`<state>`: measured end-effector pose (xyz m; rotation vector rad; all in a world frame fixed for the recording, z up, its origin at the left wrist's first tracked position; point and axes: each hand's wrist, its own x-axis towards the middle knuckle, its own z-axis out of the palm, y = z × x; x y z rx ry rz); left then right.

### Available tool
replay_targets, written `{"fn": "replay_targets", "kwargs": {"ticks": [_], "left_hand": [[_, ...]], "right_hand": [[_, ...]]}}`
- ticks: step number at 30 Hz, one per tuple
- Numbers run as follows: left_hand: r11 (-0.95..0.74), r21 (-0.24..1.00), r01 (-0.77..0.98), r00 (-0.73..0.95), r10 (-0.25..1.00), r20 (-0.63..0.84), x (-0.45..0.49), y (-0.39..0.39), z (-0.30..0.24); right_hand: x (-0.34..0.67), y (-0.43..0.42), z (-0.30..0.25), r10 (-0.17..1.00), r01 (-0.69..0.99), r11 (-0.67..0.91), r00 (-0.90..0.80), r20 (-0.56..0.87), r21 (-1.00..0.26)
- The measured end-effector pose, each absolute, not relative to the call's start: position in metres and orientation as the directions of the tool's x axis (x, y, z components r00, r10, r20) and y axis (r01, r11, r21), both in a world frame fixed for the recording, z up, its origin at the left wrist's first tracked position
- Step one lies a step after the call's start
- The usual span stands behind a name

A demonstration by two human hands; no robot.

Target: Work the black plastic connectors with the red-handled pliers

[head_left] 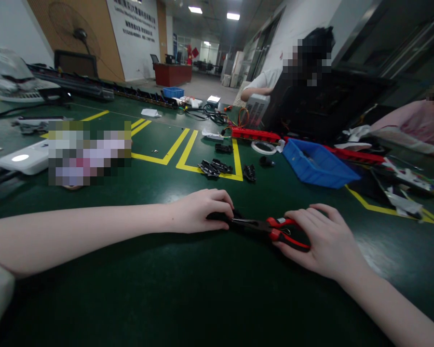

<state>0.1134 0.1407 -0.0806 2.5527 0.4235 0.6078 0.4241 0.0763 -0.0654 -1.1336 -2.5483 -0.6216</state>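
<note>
My left hand (202,210) is closed around a small black part (217,216), pinched between thumb and fingers just above the green table (188,289). Most of that part is hidden by the fingers, so its kind does not show. My right hand (321,238) grips the red and black handles of long-nose pliers (271,226). The tips of the pliers point left and reach the black part at my left fingertips; whether they clamp it I cannot tell. Beyond my hands lie several black plastic pieces (221,166), some inside a yellow-taped rectangle.
A blue bin (320,166) stands beyond my right hand, with a white ring (264,147) and red strips (255,134) near it. At left are a white power strip (25,156) and a blurred-out object (94,156). Two people (264,82) sit across the table.
</note>
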Motion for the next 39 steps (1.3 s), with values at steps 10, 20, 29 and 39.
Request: {"fn": "replay_targets", "kwargs": {"ticks": [10,20,29,39], "left_hand": [[-0.837,0.516,0.182,0.853,0.396,0.341,0.115,0.1386,-0.0816],[-0.783,0.581,0.222,0.863,0.435,0.257,0.1163,0.1351,-0.0767],[-0.765,0.601,0.233,0.851,0.459,0.254,0.1179,0.1325,-0.0745],[-0.736,0.636,0.233,0.853,0.469,0.231,0.1185,0.1328,-0.0736]], "right_hand": [[0.4261,0.0773,-0.0649,0.633,0.754,0.611,-0.648,0.423,0.241],[0.4245,0.0702,-0.0639,0.639,0.792,0.568,-0.595,0.487,0.224],[0.4257,0.0701,-0.0682,0.66,0.806,0.566,-0.57,0.49,0.174],[0.4265,0.0714,-0.0706,0.649,0.799,0.578,-0.574,0.5,0.166]]}}
